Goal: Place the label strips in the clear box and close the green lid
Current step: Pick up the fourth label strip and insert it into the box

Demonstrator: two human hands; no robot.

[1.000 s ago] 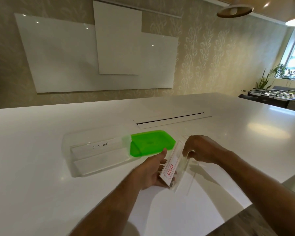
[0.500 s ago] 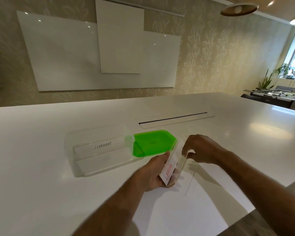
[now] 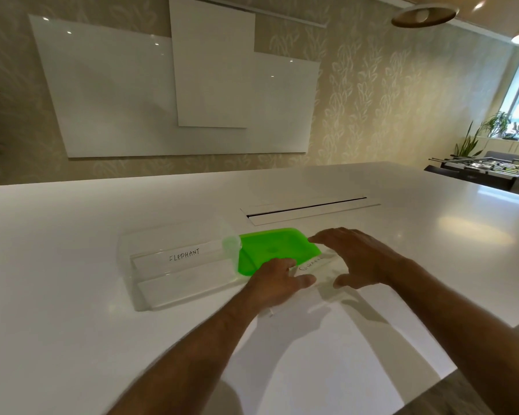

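Two hands at one strip (image 3: 313,265), prob. "GIRAFFE": left hand (image 3: 274,284) pinches its near end, right hand (image 3: 357,259) spread, empty. Clear box (image 3: 180,265) lies left, long axis w/ strip; left nearer.

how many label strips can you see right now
3. The ELEPHANT strip and a blank-looking strip lie inside the clear box; a third strip lies between the hands by the green lid. More may be hidden.
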